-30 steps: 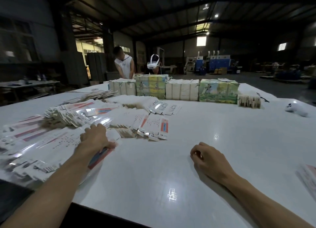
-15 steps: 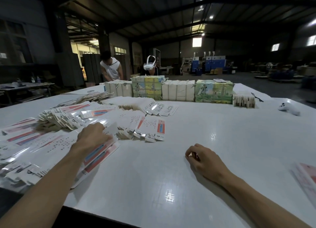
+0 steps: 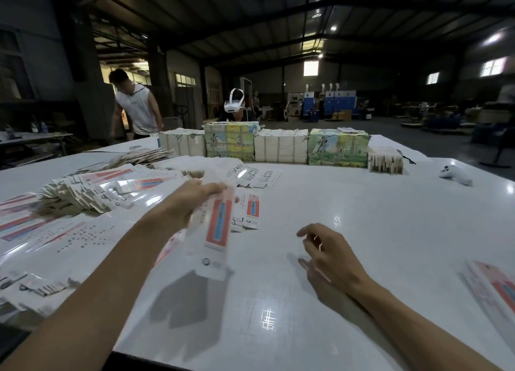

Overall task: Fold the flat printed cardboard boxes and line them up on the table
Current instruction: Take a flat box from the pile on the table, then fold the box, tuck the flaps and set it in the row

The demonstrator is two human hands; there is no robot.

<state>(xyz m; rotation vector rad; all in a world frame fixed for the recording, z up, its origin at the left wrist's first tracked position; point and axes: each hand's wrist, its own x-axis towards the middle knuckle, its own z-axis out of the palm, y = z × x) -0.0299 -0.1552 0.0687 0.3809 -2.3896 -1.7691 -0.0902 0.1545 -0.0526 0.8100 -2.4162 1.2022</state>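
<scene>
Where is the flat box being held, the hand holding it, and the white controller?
flat box (image 3: pixel 216 231), head view, on its printed panel.
left hand (image 3: pixel 187 203), head view, on the back of the hand.
white controller (image 3: pixel 454 175), head view, middle of its body.

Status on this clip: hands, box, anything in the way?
Left hand holds one flat box above the table. Right hand open, empty. Nothing between the hands; pile sits left.

Left hand (image 3: pixel 192 200) clasped on a flat box (image 3: pixel 218 225) — right hand (image 3: pixel 331 255) loose, hovering
</scene>
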